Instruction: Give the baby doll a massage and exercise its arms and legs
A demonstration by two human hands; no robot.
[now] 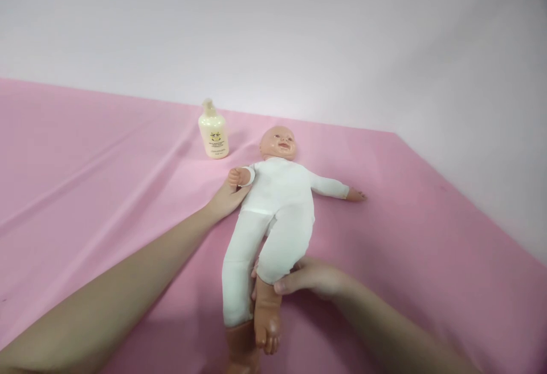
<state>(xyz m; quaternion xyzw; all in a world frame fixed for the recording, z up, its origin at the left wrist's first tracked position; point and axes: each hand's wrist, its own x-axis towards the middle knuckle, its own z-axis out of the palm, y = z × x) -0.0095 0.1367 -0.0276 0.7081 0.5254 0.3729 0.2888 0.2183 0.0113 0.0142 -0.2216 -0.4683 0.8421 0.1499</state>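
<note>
Doll: a baby doll (280,203) in a white one-piece suit lies on its back in the middle of the pink cloth (427,237), head towards the wall, bare feet towards the person.
Doll's arms: one is stretched straight out to the side, flat on the cloth; the other is bent up close to the shoulder.
Left hand: the left hand (226,198) rests against the doll's bent arm and side, fingers curled loosely under the small fist, touching but not fully closed round it.
Right hand: the right hand (314,280) is clamped on the doll's lower leg, thumb on top just above the ankle, fingers tucked beneath, so that leg is raised slightly off the cloth.
Other leg: it lies straight beside the gripped one, its foot at the bottom edge of the view.
Bottle: a cream pump bottle (213,133) stands upright on the cloth, near the doll's head and apart from it.
Backdrop: a plain pale wall (299,32) rises behind the worktop.
</note>
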